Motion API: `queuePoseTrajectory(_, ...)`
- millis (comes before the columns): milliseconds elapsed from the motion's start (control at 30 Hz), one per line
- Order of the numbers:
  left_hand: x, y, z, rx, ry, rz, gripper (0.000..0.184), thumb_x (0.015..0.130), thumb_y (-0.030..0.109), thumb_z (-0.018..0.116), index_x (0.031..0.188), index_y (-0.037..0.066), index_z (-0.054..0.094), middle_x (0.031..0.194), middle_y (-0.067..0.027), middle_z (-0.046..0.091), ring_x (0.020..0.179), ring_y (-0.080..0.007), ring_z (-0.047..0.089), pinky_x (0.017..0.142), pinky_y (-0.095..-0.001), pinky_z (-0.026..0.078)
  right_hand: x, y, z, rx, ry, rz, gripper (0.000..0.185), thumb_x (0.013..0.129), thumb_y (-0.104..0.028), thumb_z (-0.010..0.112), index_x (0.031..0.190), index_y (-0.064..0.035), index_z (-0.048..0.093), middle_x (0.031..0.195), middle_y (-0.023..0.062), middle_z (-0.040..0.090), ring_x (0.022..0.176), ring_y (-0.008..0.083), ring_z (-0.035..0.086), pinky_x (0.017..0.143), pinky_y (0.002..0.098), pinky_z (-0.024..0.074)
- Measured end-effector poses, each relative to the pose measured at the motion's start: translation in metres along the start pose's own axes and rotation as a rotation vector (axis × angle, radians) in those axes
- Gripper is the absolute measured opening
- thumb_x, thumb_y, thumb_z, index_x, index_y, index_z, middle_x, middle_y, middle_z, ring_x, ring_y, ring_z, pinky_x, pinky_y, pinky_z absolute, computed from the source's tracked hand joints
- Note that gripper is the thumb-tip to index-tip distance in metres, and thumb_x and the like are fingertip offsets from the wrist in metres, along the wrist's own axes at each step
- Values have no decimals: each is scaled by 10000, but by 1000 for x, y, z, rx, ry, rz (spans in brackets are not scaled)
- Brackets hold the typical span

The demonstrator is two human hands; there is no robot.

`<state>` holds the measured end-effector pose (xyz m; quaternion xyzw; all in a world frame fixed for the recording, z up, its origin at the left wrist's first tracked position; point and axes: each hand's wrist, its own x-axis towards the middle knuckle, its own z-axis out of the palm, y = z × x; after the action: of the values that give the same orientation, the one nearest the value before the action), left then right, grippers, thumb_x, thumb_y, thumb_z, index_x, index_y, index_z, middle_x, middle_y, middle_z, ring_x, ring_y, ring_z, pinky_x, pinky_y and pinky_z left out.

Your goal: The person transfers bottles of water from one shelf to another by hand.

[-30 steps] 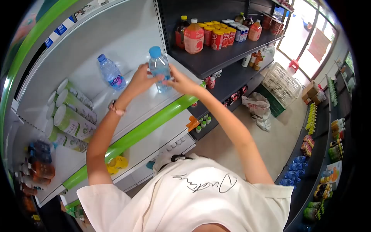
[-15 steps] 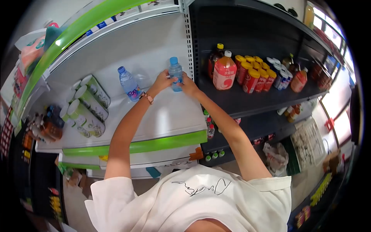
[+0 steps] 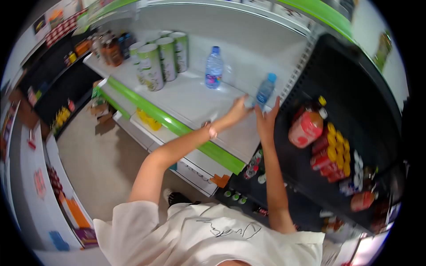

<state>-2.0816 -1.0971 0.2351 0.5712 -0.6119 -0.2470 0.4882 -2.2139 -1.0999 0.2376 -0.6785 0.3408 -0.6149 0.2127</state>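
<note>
A small blue-capped water bottle stands on the white shelf near its right end, by the back wall. My left hand is just left of the bottle's base, fingers stretched out and apart from it. In front of the base and to its right is my right hand, thumb and fingers spread; whether a fingertip touches the bottle I cannot tell. A larger water bottle with a dark blue cap and a pink-and-purple label stands upright further left.
Several tall green-and-white cans stand at the shelf's left, with brown bottles beyond. A green strip edges the shelf front. On the dark shelf to the right are a pink drink bottle and red cans with yellow tops.
My hands have come off the small water bottle and spread, leaving it standing on the shelf. The view has turned left, showing more floor and shelving on that side.
</note>
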Motion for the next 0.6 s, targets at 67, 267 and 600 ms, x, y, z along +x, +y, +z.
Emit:
queuePoseTrajectory(67, -69, -1, -24, -497, -85, -3, 489, 905, 94, 577, 1352, 13, 397, 1237, -143, 533, 1102, -191, 534, 937, -296, 438, -36, -81, 6, 184, -171, 120, 713, 882, -185, 618, 1460, -88, 213, 1503, 124, 234, 1383, 270, 235, 1085, 453, 274)
queuePoseTrajectory(267, -252, 19, -154, -245, -50, -19, 397, 921, 100, 506, 1297, -10, 441, 1166, -135, 590, 1027, -202, 583, 897, -323, 455, -134, -170, 78, 266, -458, 23, 584, 883, -134, 581, 1397, -39, 320, 1476, 209, 254, 1396, 396, 140, 1093, 501, 200)
queuePoseTrajectory(600, -582, -115, -285, 404, -355, -1334, 541, 832, 401, 593, 1279, 107, 508, 1161, -160, 607, 1005, -349, 615, 860, -503, 467, -175, -237, 273, -105, -521, -212, 442, 852, -92, 584, 1276, -44, 470, 1394, 163, 395, 1342, 416, 243, 1100, 514, 186)
